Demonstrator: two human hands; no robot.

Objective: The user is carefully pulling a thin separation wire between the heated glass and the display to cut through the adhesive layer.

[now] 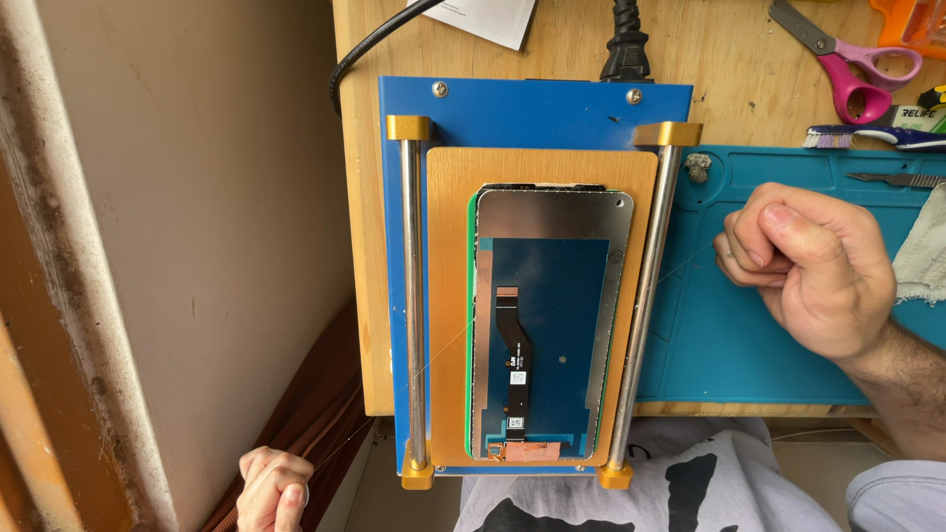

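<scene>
A thin wire (pixel 434 360) runs taut on a slant across a phone screen panel (pixel 547 320), which lies back side up on an orange heating plate (pixel 448 296). The panel shows a silvery frame, a dark blue back and a black flex cable (pixel 515 360) with a copper strip at its lower end. The plate sits on a blue base (pixel 532 113) with 2 steel rods (pixel 414 296) held in 4 brass blocks, 1 rod along each long side of the panel. This fixture stands at the left edge of the wooden surface (pixel 360 246), its near end overhanging the front edge.

The left hand (pixel 271 490) is below the front left corner of the surface, fingers curled shut and pinching the lower end of the wire. The right hand (pixel 803 266) is a closed fist over a teal work mat (pixel 729 355) to the right of the fixture, clamped on the upper end of the wire.

Toward the back edge lie a black power plug (pixel 626 44) and cable, a white paper (pixel 483 18) and pink-handled scissors (pixel 852 64). A brush (pixel 867 136) and a scalpel (pixel 897 179) lie near the mat's back right corner, and a white cloth (pixel 921 256) at the right.
</scene>
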